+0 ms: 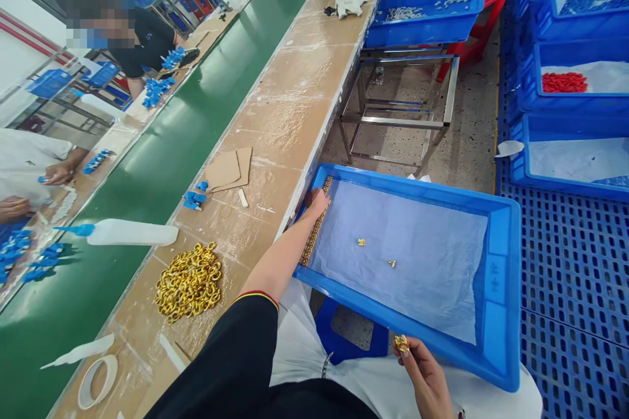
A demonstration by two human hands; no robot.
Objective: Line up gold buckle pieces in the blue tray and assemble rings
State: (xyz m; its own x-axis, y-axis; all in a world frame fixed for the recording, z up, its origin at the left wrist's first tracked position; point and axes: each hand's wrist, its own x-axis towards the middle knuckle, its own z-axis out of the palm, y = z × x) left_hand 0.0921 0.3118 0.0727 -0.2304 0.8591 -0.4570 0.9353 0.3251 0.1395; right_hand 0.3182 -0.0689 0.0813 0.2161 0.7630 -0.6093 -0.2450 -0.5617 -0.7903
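Tray (506, 314) (blue, lined with a white sheet (432, 229)) was taken as reference for all positions. Left hand (317, 201) was at the tray's left end, by the far corner, over a packed row of gold pieces (311, 239) along that wall; its fingers were mostly hidden, so whether they gripped anything could not be told. Right hand (423, 370) was just outside the tray's near edge, thumb and fingers pinching one gold piece (401, 344); contact with the rim was unclear. Two loose pieces, one squarish (362, 242) and one narrower (392, 264), lay apart on the tray's sheet. A heap of gold rings (191, 281) lay on the surface (280, 137) left of the tray.

Judgement: step in hand appeared to be setting pieces into the row, partway through. Next move seemed to call for lifting the pinched piece over the near rim and aligning it neatly.
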